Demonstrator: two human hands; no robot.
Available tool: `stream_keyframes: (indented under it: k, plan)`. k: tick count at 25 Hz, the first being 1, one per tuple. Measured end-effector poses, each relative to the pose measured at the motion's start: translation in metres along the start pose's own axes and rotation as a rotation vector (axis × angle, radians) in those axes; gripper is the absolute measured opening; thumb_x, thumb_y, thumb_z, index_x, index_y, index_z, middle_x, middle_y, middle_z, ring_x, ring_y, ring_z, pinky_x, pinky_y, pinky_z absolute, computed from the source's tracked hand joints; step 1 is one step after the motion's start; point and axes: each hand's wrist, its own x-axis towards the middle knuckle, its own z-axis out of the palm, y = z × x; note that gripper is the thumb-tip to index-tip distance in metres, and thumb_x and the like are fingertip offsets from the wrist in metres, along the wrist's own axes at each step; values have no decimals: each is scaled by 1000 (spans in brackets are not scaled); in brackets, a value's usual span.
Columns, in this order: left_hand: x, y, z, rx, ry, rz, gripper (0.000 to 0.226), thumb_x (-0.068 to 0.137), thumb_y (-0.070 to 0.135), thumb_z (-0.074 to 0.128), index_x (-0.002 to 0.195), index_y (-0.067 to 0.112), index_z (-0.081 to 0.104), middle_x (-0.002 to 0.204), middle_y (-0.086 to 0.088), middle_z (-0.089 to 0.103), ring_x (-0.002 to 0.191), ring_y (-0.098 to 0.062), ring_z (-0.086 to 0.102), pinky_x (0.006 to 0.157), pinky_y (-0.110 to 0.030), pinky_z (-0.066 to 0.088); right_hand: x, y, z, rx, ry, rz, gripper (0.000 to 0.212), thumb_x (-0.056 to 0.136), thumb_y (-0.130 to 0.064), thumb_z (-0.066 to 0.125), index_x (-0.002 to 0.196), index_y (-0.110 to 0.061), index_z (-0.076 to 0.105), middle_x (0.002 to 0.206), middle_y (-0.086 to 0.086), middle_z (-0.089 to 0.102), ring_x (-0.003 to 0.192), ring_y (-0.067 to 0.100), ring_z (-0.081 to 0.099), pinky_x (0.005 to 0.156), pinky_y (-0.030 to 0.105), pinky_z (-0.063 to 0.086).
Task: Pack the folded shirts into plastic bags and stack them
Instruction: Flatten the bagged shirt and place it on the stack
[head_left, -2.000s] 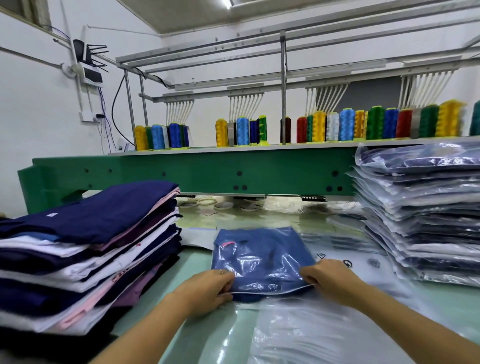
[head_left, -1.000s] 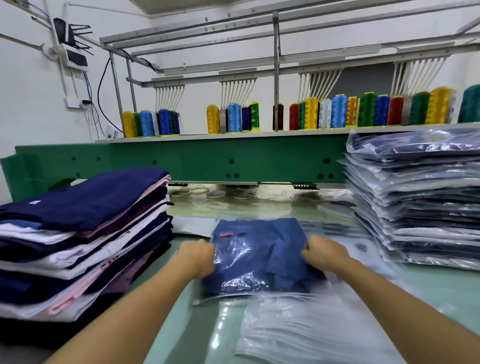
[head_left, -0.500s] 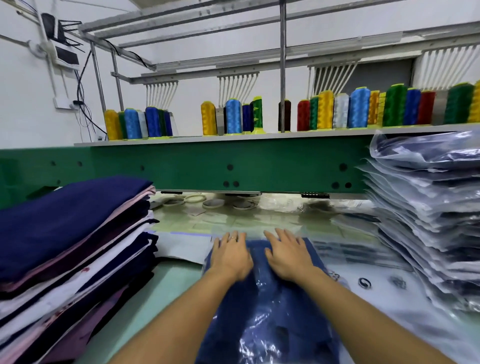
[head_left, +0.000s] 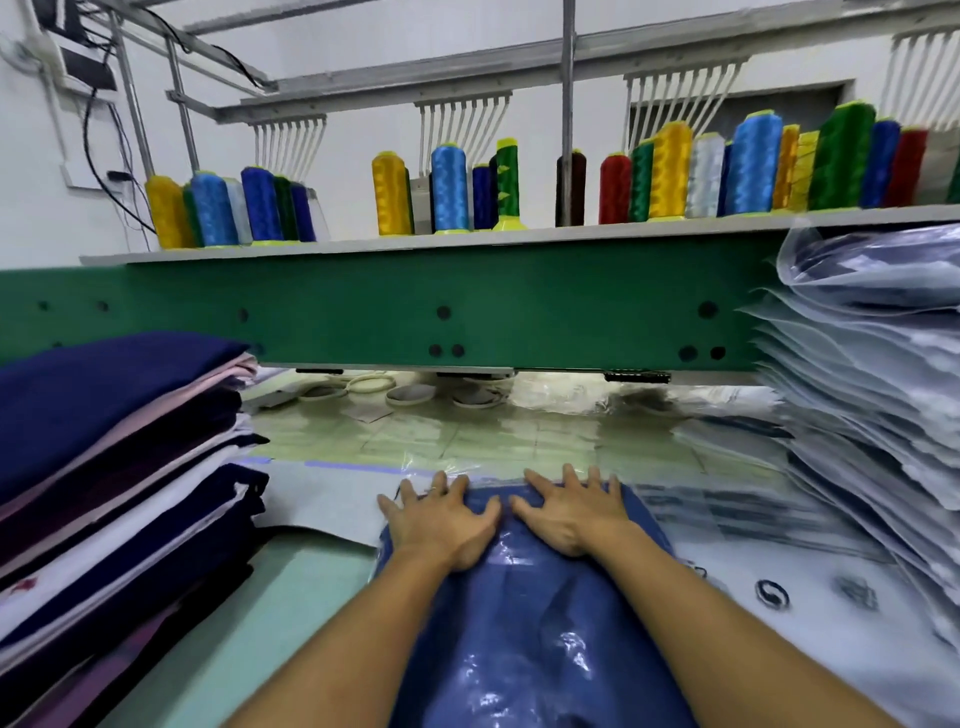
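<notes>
Left hand (head_left: 441, 519) and right hand (head_left: 571, 514) press flat on the bagged shirt (head_left: 530, 634).

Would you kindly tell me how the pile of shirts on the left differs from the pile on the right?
The left pile of folded shirts is bare cloth; the right pile of bagged shirts is wrapped in clear, glossy plastic. The left pile mixes navy, pink, white and purple; the right pile looks mostly dark through its bags. Both are tall stacks flanking the work spot.
</notes>
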Motion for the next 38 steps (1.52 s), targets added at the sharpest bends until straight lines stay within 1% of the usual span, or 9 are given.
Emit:
stream_keyframes:
  k: [4,10,14,21,25,29,33,35,38]
  plan:
    - [-7,-11,-3,-42,8,-46,91,87,82,12,160,29,22,168,-1,15,155,-28,9,121,-58,1,-9,22,-3,30,42,77,85,87,-82,10,160,-38,14,168,10,13,155,33,6,125,50,3]
    - [-38,-28,-29,10,73,-110,97,91,81,13,162,15,7,169,-10,2,156,-30,-1,121,-60,-6,-48,40,-17,-90,216,204,76,98,-67,15,159,-22,25,166,11,21,153,36,12,120,60,6]
    - [-82,-15,-38,-41,127,15,79,98,70,19,162,26,4,170,-1,-2,155,-37,-2,119,-64,-8,-92,11,-16,13,311,8,63,103,-52,22,161,-29,13,170,3,2,155,35,-5,121,63,-1]
    - [-180,-2,-16,-86,-36,64,54,102,52,23,155,43,19,169,10,6,153,-42,-5,106,-81,-8,-189,-41,12,52,106,-125,57,101,-60,20,156,-48,13,170,-1,-5,154,37,-8,113,74,-3]
    - [-216,-26,-1,-79,32,31,66,97,68,16,157,40,15,169,8,6,155,-35,-2,117,-67,-6,-229,-17,28,16,64,-76,68,89,-83,13,153,-59,3,169,-2,-12,153,36,-17,113,73,-9]
    - [-226,-49,-7,-112,39,-62,79,94,75,20,160,31,17,169,-3,9,154,-32,9,124,-48,5,-247,25,29,39,29,58,73,87,-85,12,152,-58,-7,169,0,-15,154,37,-11,120,63,1]
    - [-241,-54,-15,-105,296,-103,61,92,66,39,134,23,44,132,-6,57,122,-27,51,100,-39,40,-254,40,33,69,80,93,73,91,-80,12,157,-50,-2,170,2,-7,155,35,0,125,50,3]
    - [-243,-65,-19,-257,326,-105,46,90,62,47,119,27,43,108,-2,65,101,-27,62,80,-37,47,-253,40,33,95,108,98,74,91,-79,13,158,-48,3,170,1,-4,156,33,2,125,48,5]
    - [-239,-85,-26,-676,265,-161,29,90,46,59,110,29,48,81,1,68,77,-24,64,67,-36,49,-254,41,30,97,184,135,73,94,-75,18,159,-41,15,170,4,6,155,34,6,124,48,9]
